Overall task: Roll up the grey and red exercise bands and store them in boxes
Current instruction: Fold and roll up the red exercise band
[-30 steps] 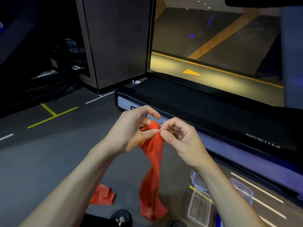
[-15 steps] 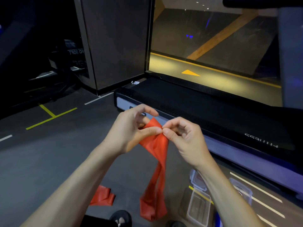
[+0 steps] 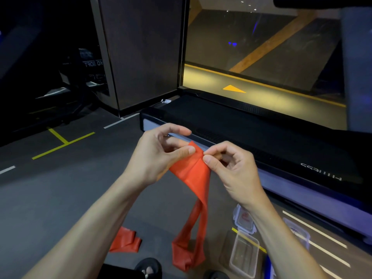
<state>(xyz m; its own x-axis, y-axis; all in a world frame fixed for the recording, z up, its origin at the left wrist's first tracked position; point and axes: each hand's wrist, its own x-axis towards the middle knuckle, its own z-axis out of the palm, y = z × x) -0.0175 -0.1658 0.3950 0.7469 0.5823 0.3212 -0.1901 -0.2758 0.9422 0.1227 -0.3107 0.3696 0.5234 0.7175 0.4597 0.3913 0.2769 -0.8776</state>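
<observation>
Head view:
Left hand [image 3: 159, 156]: pinching top edge of red band [image 3: 193, 174].
Right hand [image 3: 231, 170]: pinching same edge, just beside left.
Red band: hanging toward floor.
Second red band [image 3: 126, 241]: lying on floor.
Clear boxes [image 3: 243, 256]: on floor, lower right.

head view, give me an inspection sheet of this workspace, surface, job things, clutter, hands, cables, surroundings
surface: dark grey gym floor with yellow and white tape lines
job's things: red exercise band held up by its top edge, its tail hanging down bunched; second red band lying folded on the floor; open clear plastic box on the floor, looks empty; clip lid beside it; no grey band seen
clutter: nothing seen
hands: left hand and right hand each pinch the held band's top edge, close together
cables: nothing seen
surroundings: treadmill right ahead; glass panel behind it; dark pillar; feet in black slippers at the bottom edge
</observation>
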